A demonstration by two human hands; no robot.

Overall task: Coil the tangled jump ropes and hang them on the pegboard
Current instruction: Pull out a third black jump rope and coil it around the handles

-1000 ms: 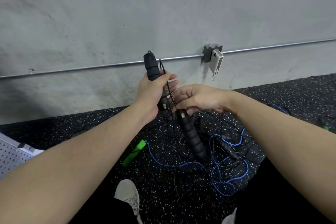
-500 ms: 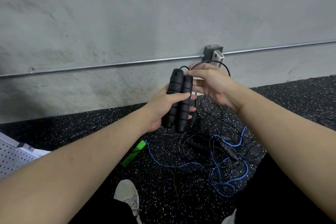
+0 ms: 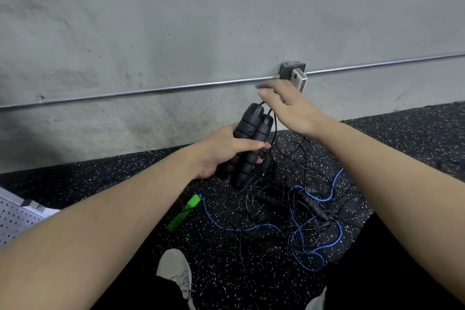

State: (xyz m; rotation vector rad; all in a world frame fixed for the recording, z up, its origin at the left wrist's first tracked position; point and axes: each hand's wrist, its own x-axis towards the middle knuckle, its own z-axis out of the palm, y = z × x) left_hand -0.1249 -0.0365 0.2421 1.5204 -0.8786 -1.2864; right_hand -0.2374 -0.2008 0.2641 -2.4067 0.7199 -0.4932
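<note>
While the left hand (image 3: pixel 226 151) is clamping two black ribbed foam handles (image 3: pixel 247 143) side by side, tilted with their cord ends up, the right hand (image 3: pixel 289 108) is hovering just above and beside them with fingers spread and blurred, holding nothing that can be seen. Thin black cord (image 3: pixel 275 121) is running from the handle tops down past the right wrist into the tangle on the speckled rubber floor (image 3: pixel 402 133). Lying in that tangle are two more black handles (image 3: pixel 312 205), loops of black cord and one blue rope (image 3: pixel 251 229), which is leading to a single green handle (image 3: pixel 185 211) lying just left of the pile. One corner of a white pegboard (image 3: pixel 15 219) is lying flat at the left edge, well apart from the ropes. Two pale shoes (image 3: pixel 176 272) are showing at the bottom. One metal conduit (image 3: pixel 151 89) is crossing the concrete wall to one junction box (image 3: pixel 293 70).
</note>
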